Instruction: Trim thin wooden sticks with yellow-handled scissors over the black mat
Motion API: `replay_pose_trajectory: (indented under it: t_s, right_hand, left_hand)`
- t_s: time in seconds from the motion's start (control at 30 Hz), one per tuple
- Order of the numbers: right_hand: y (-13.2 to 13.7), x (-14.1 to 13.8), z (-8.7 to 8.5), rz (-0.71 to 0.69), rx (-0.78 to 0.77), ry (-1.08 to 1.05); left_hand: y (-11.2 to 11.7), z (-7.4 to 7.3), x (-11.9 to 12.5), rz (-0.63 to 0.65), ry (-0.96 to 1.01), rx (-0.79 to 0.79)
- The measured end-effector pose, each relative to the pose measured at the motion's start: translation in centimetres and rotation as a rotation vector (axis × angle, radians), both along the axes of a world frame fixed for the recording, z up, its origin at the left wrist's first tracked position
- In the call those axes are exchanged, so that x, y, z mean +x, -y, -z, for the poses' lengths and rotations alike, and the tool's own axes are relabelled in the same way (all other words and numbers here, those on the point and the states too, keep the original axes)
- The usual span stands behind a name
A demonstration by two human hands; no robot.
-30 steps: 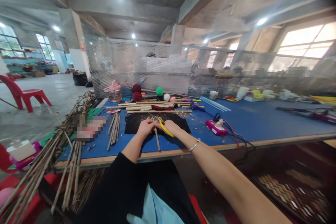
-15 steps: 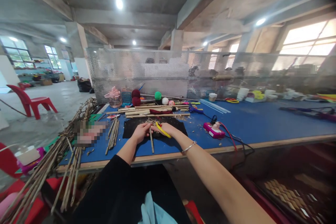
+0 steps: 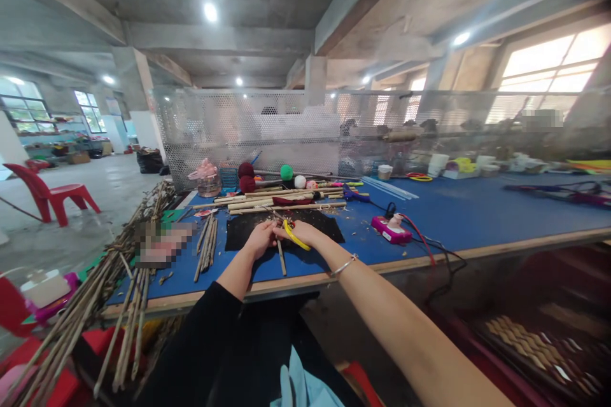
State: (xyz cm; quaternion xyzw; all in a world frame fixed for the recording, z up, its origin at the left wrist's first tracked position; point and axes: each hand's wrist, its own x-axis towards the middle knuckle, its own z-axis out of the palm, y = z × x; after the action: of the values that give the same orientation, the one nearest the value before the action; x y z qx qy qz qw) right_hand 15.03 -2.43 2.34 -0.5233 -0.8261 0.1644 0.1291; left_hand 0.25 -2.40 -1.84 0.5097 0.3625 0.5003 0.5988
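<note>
Over a black mat [image 3: 329, 227] on the blue-topped table, my two hands meet. My left hand [image 3: 261, 238] is closed on a thin wooden stick [image 3: 282, 259], whose lower end points toward the table's front edge. My right hand [image 3: 298, 235] grips a pair of scissors [image 3: 294, 238], its yellow loop handle curving around the hand. The blades are mostly hidden between the hands, close to the stick's upper end. Small wood chips lie on the mat around the fingers. Left of the mat rests a small pile of cut sticks [image 3: 207, 245].
Long pale sticks [image 3: 286, 206] lie behind the mat, with yarn balls [image 3: 286, 172] beyond. A glue gun [image 3: 354, 194] and a pink power strip [image 3: 391, 229] with cables sit to the right. A bundle of long branches [image 3: 95, 289] leans at the left. Mesh panels rise behind.
The stick's lower end has shifted slightly right and its tilt has changed a little. Both hands stay together over the mat, and the view has moved slightly.
</note>
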Motion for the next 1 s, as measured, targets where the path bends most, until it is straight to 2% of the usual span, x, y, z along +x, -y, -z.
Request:
replay_pose_trajectory:
  t_s: [0.13, 0.3, 0.43, 0.5, 0.7, 0.83, 1.0]
  right_hand:
    - [0.0, 0.0, 0.0, 0.012, 0.030, 0.003]
    - [-0.4, 0.0, 0.7, 0.231, -0.033, -0.020]
    - [-0.6, -0.4, 0.9, 0.350, -0.015, -0.088]
    - [-0.7, -0.6, 0.9, 0.357, -0.006, -0.109]
    - [-1.0, -1.3, 1.0, 0.267, 0.024, -0.162]
    - [-1.6, -1.2, 1.2, 0.296, 0.018, -0.093]
    - [-2.5, -1.2, 1.5, 0.317, -0.012, -0.053]
  left_hand:
    - [-0.1, -0.1, 0.1, 0.012, -0.026, 0.012]
    - [-0.4, 0.1, 0.3, -0.052, -0.044, -0.046]
    - [-0.1, 0.1, 0.5, -0.076, -0.112, 0.006]
    - [0.2, 0.0, 0.4, -0.085, -0.160, 0.031]
    - [0.7, -0.1, 0.1, -0.146, -0.215, 0.104]
    - [0.5, 0.0, 0.1, -0.111, -0.189, 0.065]
    - [0.5, 0.0, 0.2, -0.128, -0.180, 0.037]
